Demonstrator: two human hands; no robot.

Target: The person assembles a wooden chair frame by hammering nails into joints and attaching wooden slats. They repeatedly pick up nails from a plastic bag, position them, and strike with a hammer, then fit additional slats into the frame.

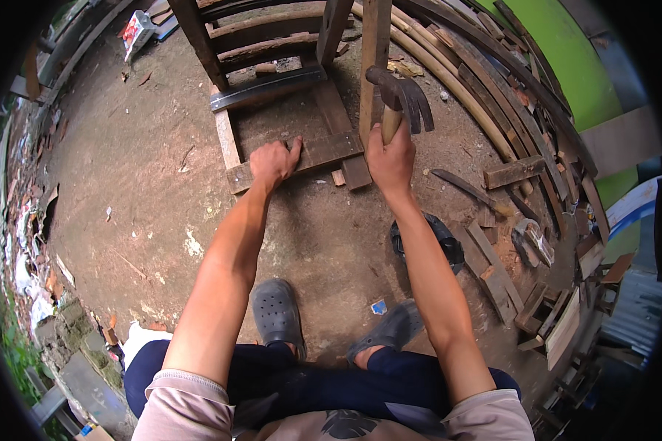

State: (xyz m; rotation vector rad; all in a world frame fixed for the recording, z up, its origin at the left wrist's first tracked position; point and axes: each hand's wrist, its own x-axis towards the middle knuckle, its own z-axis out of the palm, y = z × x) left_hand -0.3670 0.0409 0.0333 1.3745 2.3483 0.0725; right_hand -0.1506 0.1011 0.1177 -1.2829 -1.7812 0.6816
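My right hand (391,160) is closed around the wooden handle of a claw hammer (399,94), whose dark head is raised with the claw toward the right. My left hand (273,160) grips the near wooden crossboard (324,153) of a wooden frame, its thumb stretched along the board and its fingers curled over the far side, mostly hidden. Another crossboard, a dark one (272,88), spans the frame farther off. An upright wooden post (374,44) stands just behind the hammer. Under the near board's right end, a short wood block (357,173) sticks out.
A long knife-like blade with a wooden handle (467,189) lies on the floor at the right. Near it are a loose wood block (513,171), a black round object (438,242) and plank offcuts (493,272). Long poles (449,81) line the right side; rubble (40,287) lines the left.
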